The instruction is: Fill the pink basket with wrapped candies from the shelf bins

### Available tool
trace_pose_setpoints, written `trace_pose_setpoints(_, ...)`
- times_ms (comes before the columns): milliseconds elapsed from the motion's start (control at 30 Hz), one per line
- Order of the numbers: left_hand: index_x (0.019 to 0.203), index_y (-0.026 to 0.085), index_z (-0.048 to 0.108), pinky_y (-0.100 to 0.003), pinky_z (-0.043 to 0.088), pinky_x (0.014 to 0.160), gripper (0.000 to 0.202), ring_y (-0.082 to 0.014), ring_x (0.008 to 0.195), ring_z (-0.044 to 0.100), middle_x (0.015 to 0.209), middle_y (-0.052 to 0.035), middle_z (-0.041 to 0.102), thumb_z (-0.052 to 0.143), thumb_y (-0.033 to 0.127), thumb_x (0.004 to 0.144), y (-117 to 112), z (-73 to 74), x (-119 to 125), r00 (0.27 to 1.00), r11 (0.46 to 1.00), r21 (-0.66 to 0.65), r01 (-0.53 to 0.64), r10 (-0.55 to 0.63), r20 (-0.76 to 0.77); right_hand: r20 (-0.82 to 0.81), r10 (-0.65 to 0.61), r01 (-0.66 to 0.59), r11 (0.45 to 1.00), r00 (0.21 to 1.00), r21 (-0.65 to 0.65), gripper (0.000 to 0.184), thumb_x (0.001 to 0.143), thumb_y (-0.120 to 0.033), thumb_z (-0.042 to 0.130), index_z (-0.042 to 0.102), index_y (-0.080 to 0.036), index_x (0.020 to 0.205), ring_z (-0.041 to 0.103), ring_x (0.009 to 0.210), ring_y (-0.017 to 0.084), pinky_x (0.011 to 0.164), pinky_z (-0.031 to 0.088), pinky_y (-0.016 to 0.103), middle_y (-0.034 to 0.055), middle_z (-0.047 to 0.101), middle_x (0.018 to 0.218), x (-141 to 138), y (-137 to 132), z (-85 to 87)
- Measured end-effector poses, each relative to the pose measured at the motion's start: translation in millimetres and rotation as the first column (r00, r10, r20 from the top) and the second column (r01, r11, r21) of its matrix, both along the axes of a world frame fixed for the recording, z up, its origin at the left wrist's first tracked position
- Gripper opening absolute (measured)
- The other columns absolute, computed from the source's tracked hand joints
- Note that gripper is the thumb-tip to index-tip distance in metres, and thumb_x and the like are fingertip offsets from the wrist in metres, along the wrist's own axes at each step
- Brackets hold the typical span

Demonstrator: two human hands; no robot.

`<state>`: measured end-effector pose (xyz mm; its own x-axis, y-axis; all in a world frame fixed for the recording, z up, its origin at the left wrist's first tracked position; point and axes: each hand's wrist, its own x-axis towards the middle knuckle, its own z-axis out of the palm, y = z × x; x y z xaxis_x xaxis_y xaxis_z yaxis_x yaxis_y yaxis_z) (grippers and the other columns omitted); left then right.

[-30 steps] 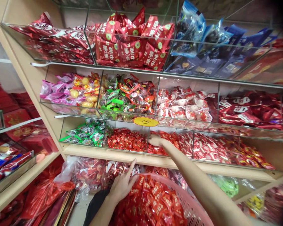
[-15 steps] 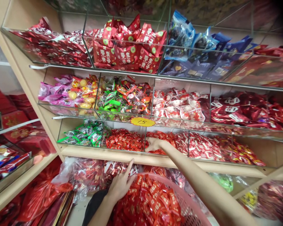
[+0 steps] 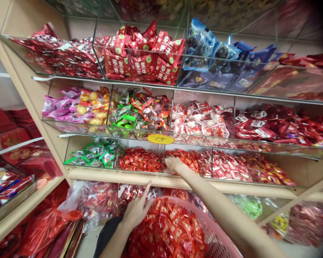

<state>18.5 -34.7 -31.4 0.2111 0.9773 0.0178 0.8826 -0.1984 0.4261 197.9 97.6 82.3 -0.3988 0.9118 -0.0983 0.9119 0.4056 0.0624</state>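
Observation:
My right hand (image 3: 173, 164) reaches into a bottom-shelf compartment, touching small red-wrapped candies (image 3: 188, 160) beside the clear divider. Its fingers point left and look loosely apart, with nothing visible in them; the fingertips are partly hard to make out. My left hand (image 3: 136, 211) is open, index finger stretched toward the shelf edge and thumb apart, at the left side of a pink plastic basket (image 3: 218, 236). A heap of red candies with gold lettering (image 3: 169, 229) fills much of the basket. Left of the divider lie more red candies (image 3: 141, 160).
A yellow price tag marked 15 (image 3: 160, 138) hangs on the glass front above my right hand. Higher glass-fronted shelves hold red packets (image 3: 142, 64), blue packets (image 3: 201, 46) and mixed sweets. Below the wooden ledge (image 3: 107, 176) lie bagged candies (image 3: 99, 197).
My right hand has shifted slightly within the compartment, and its fingers look less spread. My left hand and the basket have stayed nearly still. The view has drifted a little.

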Motion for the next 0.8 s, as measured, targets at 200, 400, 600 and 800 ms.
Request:
trace_pose_setpoints(200, 0.137, 0.027, -0.001, -0.024, 0.036, 0.068, 0.061, -0.0204, 0.080, 0.060, 0.081, -0.0031, 0.063, 0.013, 0.054, 0.084, 0.4, 0.1, 0.3, 1.000, 1.000, -0.011, -0.012, 0.011, -0.025, -0.046, 0.008, -0.005, 0.998, 0.999, 0.067, 0.041, 0.070, -0.036, 0.057, 0.053, -0.018, 0.106, 0.053, 0.100, 0.026, 0.078, 0.041, 0.034, 0.0147, 0.058, 0.105, 4.3, -2.5, -6.0)
trace_pose_setpoints(400, 0.137, 0.028, -0.001, -0.023, 0.037, 0.066, 0.061, -0.0198, 0.077, 0.060, 0.079, -0.0025, 0.063, 0.013, 0.054, 0.084, 0.2, -1.0, 0.4, 0.999, 1.000, 0.009, -0.008, 0.009, -0.036, -0.141, 0.000, 0.010, 0.998, 0.990, 0.067, 0.037, 0.070, -0.035, 0.059, 0.053, -0.020, 0.103, 0.054, 0.097, 0.024, 0.077, 0.040, 0.031, 0.0120, 0.059, 0.104, 7.7, 0.5, -13.8)
trace_pose_setpoints(600, 0.137, 0.027, 0.002, -0.024, 0.038, 0.068, 0.059, -0.0197, 0.080, 0.060, 0.082, -0.0038, 0.064, 0.015, 0.052, 0.085, -1.0, 2.2, 1.5, 1.000, 1.000, 0.008, -0.009, 0.009, -0.026, -0.362, -0.074, 0.113, 0.990, 0.929, 0.088, 0.034, 0.076, -0.038, 0.051, 0.053, -0.020, 0.105, 0.055, 0.095, 0.021, 0.077, 0.037, 0.027, 0.0092, 0.061, 0.101, 23.2, 6.7, -10.9)
trace_pose_setpoints(800, 0.137, 0.025, 0.003, -0.024, 0.038, 0.068, 0.060, -0.0201, 0.079, 0.060, 0.080, -0.0043, 0.064, 0.015, 0.052, 0.085, -2.1, 4.3, 2.7, 0.999, 1.000, -0.003, -0.021, 0.021, -0.032, -0.690, -0.135, 0.269, 0.959, 0.711, 0.090, 0.030, 0.077, -0.038, 0.046, 0.055, -0.018, 0.098, 0.056, 0.087, 0.019, 0.075, 0.039, 0.027, 0.0063, 0.063, 0.091, 35.9, 18.2, -7.9)
